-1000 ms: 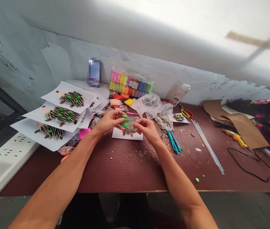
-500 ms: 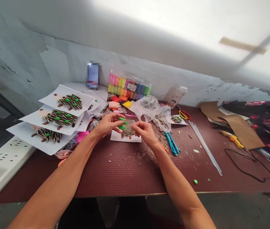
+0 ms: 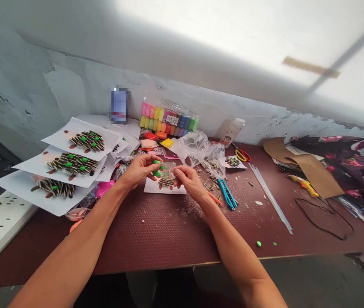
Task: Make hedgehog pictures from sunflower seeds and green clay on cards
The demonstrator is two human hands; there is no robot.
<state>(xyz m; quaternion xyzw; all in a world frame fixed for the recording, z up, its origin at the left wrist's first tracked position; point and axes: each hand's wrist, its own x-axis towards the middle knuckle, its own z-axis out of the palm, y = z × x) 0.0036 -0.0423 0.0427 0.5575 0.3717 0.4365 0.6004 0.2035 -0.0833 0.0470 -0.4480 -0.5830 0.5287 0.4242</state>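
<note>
My left hand (image 3: 140,171) pinches green clay (image 3: 159,167) that sticks to a small clear plastic bag (image 3: 169,169). The bag's right edge is between the fingers of my right hand (image 3: 186,179). Just below both hands, a white card (image 3: 151,187) lies on the brown table, bearing striped seeds (image 3: 166,182) and brown dots. Part of that card is hidden behind the bag and fingers. To the left, white sheets (image 3: 49,136) overlap, with hedgehog shapes made of striped seeds and green dots (image 3: 83,168).
Behind are a pack of coloured clay (image 3: 169,122), a seed bag (image 3: 217,160) and a white bottle (image 3: 233,131). On the right lie scissors (image 3: 243,155), a blue cutter (image 3: 227,194), clear sticks (image 3: 272,199) and a yellow glue gun (image 3: 307,186). A power strip (image 3: 0,220) sits left.
The view has shifted slightly, so most things appear further left. Both hands still hold the bag and green clay, with the fingers slightly moved.
</note>
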